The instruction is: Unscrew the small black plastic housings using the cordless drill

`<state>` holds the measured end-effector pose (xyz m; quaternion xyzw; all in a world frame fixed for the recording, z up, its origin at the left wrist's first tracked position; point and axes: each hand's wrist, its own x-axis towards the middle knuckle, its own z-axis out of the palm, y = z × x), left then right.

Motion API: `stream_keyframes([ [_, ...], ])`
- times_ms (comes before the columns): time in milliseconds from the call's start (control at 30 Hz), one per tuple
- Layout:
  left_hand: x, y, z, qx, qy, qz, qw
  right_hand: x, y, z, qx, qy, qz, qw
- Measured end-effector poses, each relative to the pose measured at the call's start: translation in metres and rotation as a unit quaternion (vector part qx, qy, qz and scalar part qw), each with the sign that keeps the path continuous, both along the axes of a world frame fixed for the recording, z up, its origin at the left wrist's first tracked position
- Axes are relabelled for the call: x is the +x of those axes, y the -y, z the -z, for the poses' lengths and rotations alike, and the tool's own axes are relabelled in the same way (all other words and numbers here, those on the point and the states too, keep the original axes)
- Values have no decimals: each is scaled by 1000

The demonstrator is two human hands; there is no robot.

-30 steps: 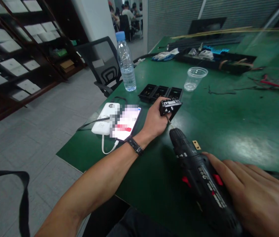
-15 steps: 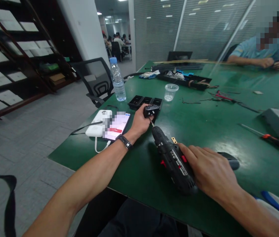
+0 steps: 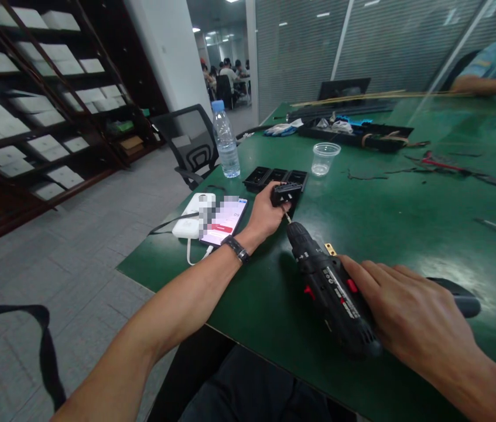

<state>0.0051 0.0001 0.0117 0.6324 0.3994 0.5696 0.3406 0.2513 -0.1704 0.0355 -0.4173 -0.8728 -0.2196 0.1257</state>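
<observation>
Outstretched over the green bench [image 3: 406, 223], the left hand [image 3: 265, 211] had its fingers clamped on a black part [image 3: 286, 193]. The right hand [image 3: 410, 302], near right, gripped a drill [image 3: 333, 293], long axis pointing far left toward the part.

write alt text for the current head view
The right hand holds a black drill, its bit pointed at a black part held in the left hand, over a green table. Beyond stand a clear cup and water bottle; a lit phone lies left.

dimly lit | table [image 3: 406, 243] glare | phone screen [image 3: 225, 223] bright, partly pixelated | edges stretched
</observation>
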Motion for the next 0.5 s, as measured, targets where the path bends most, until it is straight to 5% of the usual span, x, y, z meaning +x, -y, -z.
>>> stream_keyframes([
  [500,1,-2,3,-7,-9,-2,1000,9,4,6,-31,-1,7,999],
])
